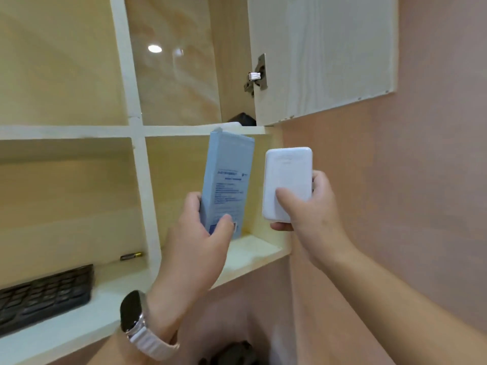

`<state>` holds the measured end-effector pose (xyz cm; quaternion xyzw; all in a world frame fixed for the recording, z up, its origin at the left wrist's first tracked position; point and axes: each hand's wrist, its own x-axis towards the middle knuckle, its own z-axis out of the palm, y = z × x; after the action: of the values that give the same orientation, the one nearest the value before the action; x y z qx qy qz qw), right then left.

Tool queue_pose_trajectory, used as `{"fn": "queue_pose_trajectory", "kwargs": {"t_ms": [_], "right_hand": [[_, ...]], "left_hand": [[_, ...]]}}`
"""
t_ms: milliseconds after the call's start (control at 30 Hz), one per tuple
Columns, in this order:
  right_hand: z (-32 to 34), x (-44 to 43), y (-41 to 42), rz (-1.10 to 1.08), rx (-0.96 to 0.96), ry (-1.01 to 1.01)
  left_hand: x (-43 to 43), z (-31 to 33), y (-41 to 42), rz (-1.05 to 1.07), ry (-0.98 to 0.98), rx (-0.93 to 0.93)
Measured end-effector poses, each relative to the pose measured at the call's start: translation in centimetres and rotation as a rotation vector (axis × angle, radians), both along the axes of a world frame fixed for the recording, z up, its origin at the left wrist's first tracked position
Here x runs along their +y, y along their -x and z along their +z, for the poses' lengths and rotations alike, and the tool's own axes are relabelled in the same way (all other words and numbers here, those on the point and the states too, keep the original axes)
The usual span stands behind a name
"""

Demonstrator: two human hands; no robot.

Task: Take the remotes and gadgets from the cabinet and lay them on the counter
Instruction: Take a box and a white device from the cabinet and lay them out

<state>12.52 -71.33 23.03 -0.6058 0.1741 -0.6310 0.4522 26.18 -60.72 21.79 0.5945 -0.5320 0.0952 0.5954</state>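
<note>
A: Progress?
B: Midway, I'd judge. Cabinet (137, 133) open, keyboard (44, 293) on the shelf well left of the fingers (192, 206). Bench not in view.
A: Hands?
B: Left hand (200, 241) wraps the upright blue box (226, 175). Right hand (313, 204) pinches the white gadget (287, 180) just beside it. Battery (131, 256) left of the fingers.
A: Labels?
B: Box print too blurred to read.

Both arms reach up and forward, forearms bare. The left hand (203, 241) grips a blue box (229, 175) near its lower end, thumb laid on the front face, fingers curled round the far edge; a watch (131, 314) sits on that wrist. The right hand (313, 206), just beside it, holds a white power bank (287, 172), thumb across the front, fingers wrapped behind and under. The hands do not touch
</note>
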Motion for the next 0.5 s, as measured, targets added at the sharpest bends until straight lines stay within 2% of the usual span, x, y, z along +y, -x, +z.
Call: {"fn": "queue_pose_trajectory", "kwargs": {"t_ms": [133, 267, 500], "right_hand": [[-3.5, 2.9, -0.2, -0.078, -0.014, -0.101], [-7.1, 6.3, 0.0, -0.21, 0.033, -0.145], [-10.8, 11.6, 2.7, -0.454, 0.221, -0.225]], "left_hand": [[1.2, -2.9, -1.8, -0.229, -0.056, 0.18], [2.2, -6.2, -2.7, -0.399, -0.1, 0.246], [3.0, -10.7, -1.0, -0.693, -0.236, 0.421]]}}
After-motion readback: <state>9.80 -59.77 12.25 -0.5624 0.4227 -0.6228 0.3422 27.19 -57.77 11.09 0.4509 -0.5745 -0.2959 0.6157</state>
